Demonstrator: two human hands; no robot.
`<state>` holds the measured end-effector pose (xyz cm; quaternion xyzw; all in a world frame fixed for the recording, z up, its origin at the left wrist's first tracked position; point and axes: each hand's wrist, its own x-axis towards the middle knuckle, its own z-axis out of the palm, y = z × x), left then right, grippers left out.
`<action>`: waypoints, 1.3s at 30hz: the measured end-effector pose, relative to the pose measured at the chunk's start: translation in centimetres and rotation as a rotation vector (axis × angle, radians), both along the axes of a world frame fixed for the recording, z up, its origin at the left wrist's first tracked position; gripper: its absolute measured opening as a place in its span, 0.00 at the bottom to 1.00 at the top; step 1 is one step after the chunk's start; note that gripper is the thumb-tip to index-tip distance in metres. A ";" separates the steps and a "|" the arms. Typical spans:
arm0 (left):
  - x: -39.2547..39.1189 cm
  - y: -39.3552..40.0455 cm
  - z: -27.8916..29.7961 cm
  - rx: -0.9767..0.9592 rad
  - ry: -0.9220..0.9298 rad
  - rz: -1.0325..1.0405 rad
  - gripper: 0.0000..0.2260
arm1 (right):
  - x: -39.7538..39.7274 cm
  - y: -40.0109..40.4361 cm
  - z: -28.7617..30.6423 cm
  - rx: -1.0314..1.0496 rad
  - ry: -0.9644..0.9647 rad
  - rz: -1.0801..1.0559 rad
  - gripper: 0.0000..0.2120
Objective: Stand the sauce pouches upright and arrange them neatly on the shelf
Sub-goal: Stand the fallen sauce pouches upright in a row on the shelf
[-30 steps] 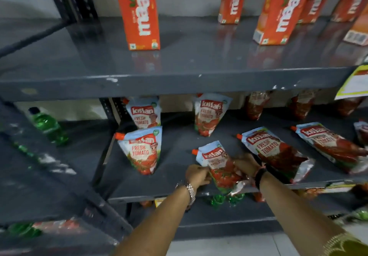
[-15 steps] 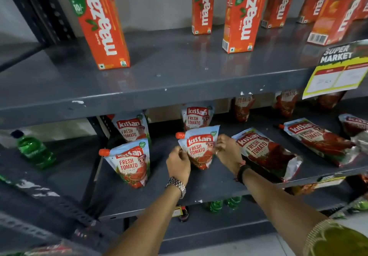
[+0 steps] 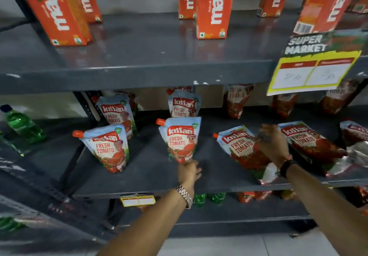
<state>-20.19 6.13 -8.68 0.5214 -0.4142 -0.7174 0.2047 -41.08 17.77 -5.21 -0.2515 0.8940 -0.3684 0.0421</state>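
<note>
The pouch (image 3: 180, 139) I am finishing with stands upright near the middle of the shelf (image 3: 151, 178), a little back from its front edge, cap at its upper left and label facing me. My left hand (image 3: 188, 171) sits at its foot, fingers loosely curled and touching the bottom seam; I cannot tell whether they grip it or only steady it. I judge the good way to close this step is to let go gently, straight toward the front edge, so the soft base does not tip.

Next to the right lies a flat pouch (image 3: 244, 152), its foot over the front edge. My right hand (image 3: 271, 146) rests spread on its upper part, not closed round it. I would take it near the top and set its base down level with the standing one.

Another flat pouch (image 3: 310, 146) waits toward the right end.
</note>
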 end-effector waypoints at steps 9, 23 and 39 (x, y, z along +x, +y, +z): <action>-11.3 5.7 -2.0 -0.406 -0.330 -0.410 0.18 | -6.2 2.2 -3.6 0.021 -0.667 0.195 0.13; -15.2 6.7 5.0 -0.855 -0.014 0.046 0.12 | -8.9 4.1 3.1 -0.451 -0.385 0.389 0.08; -15.6 10.1 -0.6 -0.332 -0.137 0.286 0.10 | -13.2 9.8 -0.7 -0.237 -0.172 0.273 0.16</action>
